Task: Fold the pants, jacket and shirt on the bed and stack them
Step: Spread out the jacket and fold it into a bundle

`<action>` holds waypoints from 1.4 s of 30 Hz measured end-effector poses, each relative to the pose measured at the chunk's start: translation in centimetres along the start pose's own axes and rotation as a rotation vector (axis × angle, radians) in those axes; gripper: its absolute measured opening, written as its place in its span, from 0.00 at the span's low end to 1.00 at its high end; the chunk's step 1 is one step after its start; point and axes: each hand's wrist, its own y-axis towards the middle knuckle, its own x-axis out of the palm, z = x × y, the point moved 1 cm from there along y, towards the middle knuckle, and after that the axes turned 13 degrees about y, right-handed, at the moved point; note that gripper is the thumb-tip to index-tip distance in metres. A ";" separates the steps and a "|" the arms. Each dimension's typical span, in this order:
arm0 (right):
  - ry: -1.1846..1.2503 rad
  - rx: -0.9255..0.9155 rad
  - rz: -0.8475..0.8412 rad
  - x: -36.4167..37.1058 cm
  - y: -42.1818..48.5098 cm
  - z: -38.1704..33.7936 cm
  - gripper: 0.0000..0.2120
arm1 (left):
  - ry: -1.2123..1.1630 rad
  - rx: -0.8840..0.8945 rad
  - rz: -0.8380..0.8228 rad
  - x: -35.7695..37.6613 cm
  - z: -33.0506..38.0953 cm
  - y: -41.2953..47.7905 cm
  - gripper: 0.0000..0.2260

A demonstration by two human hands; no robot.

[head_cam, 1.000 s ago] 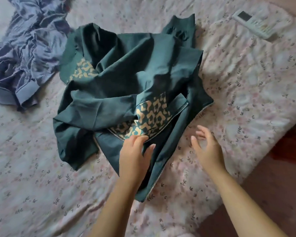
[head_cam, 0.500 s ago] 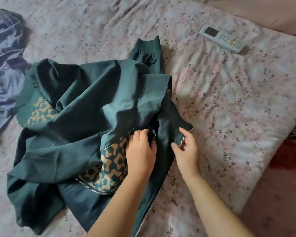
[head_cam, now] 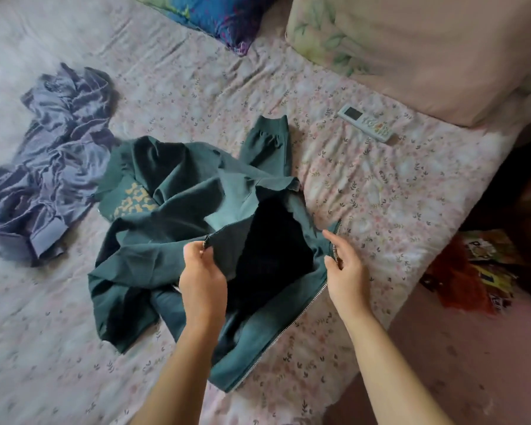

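While both hands hold it, one dark green jacket (head_cam: 178, 210) lies crumpled and unfolded mid-bed (head_cam: 380, 194), front opened toward the wearer. Count: one jacket, one lilac garment (head_cam: 52, 167), one remote (head_cam: 367, 122), two pillows, two hands. Lilac garment sits in a heap just left of the jacket, touching or nearly touching its far-left edge; cannot tell whether it is the pants or the shirt. Remote lies on the sheet well beyond the jacket, to the right, near the pale pillow (head_cam: 426, 56); blue patterned pillow (head_cam: 224, 16) at the far edge of the bed. Left hand (head_cam: 201, 277) is palm down, fingers curled, pinching the left front edge of the jacket near its upper end. Right hand (head_cam: 345, 271) pinches the right front edge, thumb and fingers closed on the fabric right beside the zip (head_cam: 301, 314). Hands are apart, the opening spread between them so the dark inside shows. Zip teeth run from the right hand down toward the near hem. One ribbed cuff (head_cam: 265, 139) sticks out at the far side, flat on the sheet. Both forearms reach in from the near edge, bare. Colourful clutter (head_cam: 472, 271) off the bed at right, blurred.
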 end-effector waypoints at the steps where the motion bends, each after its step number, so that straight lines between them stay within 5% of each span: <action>1: -0.004 -0.029 -0.023 0.0 -1.0 -1.6 0.21 | -0.036 -0.002 0.049 -2.1 0.1 -0.6 0.04; 7: 0.001 -0.236 -0.138 0.7 -7.5 -10.2 0.15 | -0.224 -0.078 0.238 -14.6 -0.4 -3.9 0.03; 19: 0.038 -0.359 -0.203 1.1 -21.3 -22.2 0.11 | -0.693 -0.110 0.161 -36.0 -5.5 -14.0 0.04; 22: -0.027 -0.465 -0.290 1.4 -24.4 -25.8 0.11 | -0.739 -0.101 0.155 -40.2 -7.5 -16.4 0.14; 28: -0.166 -0.799 -0.388 1.7 -29.2 -33.5 0.12 | -0.625 -0.057 0.405 -48.2 -9.2 -19.8 0.11; 34: -0.154 -1.085 -0.297 -1.5 -29.3 -41.0 0.12 | -0.476 -0.033 0.758 -55.0 -8.5 -23.1 0.09; 38: -0.139 -1.168 -0.287 -3.9 -27.6 -43.0 0.13 | -0.419 -0.052 0.880 -56.6 -6.8 -25.6 0.08; 42: -0.186 -1.043 -0.278 -6.7 -24.9 -42.3 0.17 | -0.373 -0.121 0.943 -57.4 -5.8 -27.7 0.08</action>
